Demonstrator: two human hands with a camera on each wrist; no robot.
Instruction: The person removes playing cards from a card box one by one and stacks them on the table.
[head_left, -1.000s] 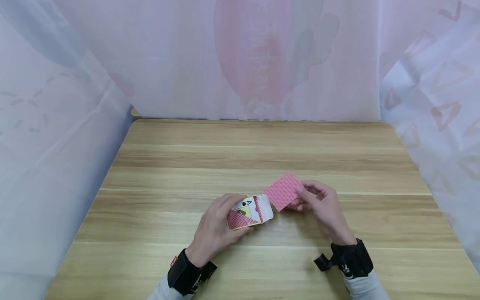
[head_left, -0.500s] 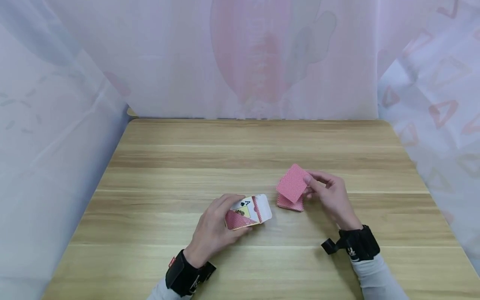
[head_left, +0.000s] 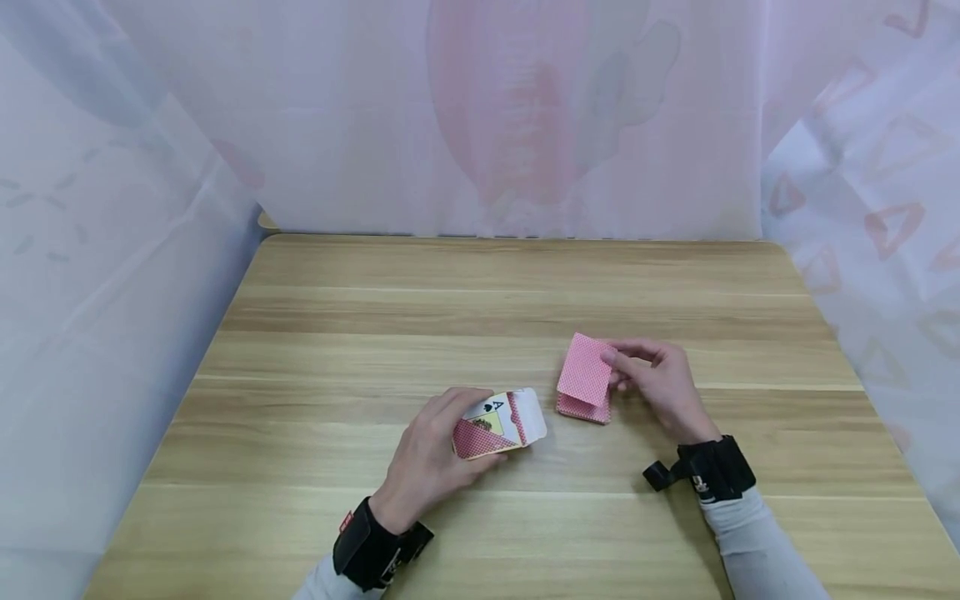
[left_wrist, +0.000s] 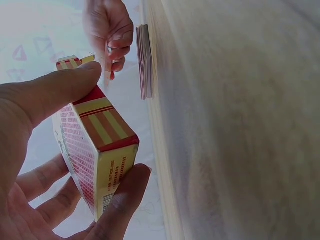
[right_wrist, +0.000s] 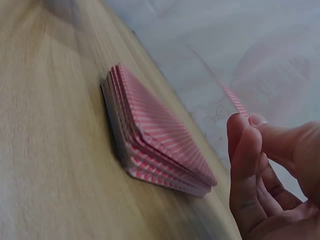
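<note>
A single red-backed card (head_left: 584, 370) is pinched at its edge between thumb and fingertips of the right hand (head_left: 654, 382) and is held tilted just above the card pile (head_left: 582, 407) on the bench (head_left: 480, 308). A second ago the card was held nearer the box; half a second ago it was raised above and behind the pile; now it has been brought lower, over the pile. From this it is judged that cards are being moved one by one from box to pile, and that this card is about to be laid down.

The pile is seen from the right wrist as loosely squared, its thin edges fanned slightly, the backs printed with a fine red lattice. The cards appear thin, glossy and flexible, with rounded corners.

The card box (head_left: 497, 425) is gripped by the left hand (head_left: 429, 462), thumb along the top and fingers curled beneath, and has not moved. It is of light cardboard, rectangular, printed in red and yellow stripes, with an ace of spades on its face and the white flap (head_left: 529, 415) standing open towards the pile.

The bench is of pale wood-grain laminate, smooth and matt. It is enclosed by sheer pink-patterned curtains (head_left: 525, 117).
</note>
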